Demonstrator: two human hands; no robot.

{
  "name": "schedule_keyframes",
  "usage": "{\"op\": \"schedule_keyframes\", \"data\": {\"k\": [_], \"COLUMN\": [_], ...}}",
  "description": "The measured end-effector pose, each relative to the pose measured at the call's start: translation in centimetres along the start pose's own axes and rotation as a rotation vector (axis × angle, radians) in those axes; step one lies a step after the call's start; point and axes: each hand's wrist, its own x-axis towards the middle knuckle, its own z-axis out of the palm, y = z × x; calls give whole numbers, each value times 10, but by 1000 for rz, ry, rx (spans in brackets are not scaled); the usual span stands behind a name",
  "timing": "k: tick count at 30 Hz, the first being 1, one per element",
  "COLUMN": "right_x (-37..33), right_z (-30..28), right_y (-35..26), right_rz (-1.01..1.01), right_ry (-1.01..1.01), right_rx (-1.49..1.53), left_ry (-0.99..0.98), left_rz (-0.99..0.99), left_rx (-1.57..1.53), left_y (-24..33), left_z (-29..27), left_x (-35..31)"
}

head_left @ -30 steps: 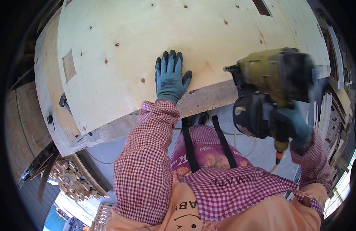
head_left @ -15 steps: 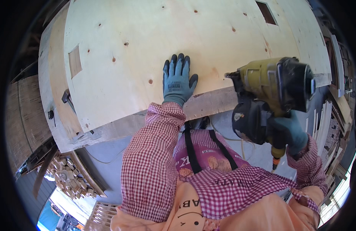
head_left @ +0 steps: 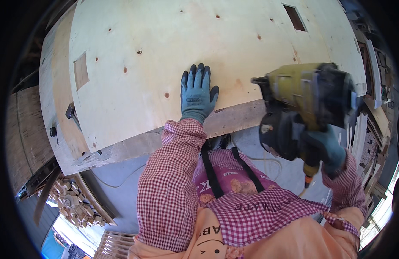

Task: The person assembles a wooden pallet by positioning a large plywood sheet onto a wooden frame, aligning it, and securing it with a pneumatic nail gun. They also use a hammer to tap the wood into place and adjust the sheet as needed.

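The right hand (head_left: 322, 149) is closed around the grip of a yellow nail gun (head_left: 307, 108), raised just off the plywood sheet (head_left: 186, 43). The left hand (head_left: 197, 95), gloved, lies open and flat on the sheet near its front edge. A nail fired close by could hit those spread fingers.

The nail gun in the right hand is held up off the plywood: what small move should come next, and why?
Probably lower the nail gun so its nose meets the plywood sheet near the front edge, to the right of the left hand. The right hand grips it above the board's edge, not touching, while the left hand lies flat on the sheet and holds it, so keep the nose well away from those fingers.
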Motion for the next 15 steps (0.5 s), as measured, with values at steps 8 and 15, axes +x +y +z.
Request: {"op": "schedule_keyframes", "data": {"k": [8,15], "right_x": [-27,-131], "right_z": [-13,-90], "right_y": [18,135], "right_rz": [1,120], "right_ry": [128,420], "right_rx": [209,334], "left_ry": [57,91], "left_rz": [31,83], "left_rx": [-17,51], "left_y": [5,13], "left_z": [1,5], "left_x": [-4,-8]}}
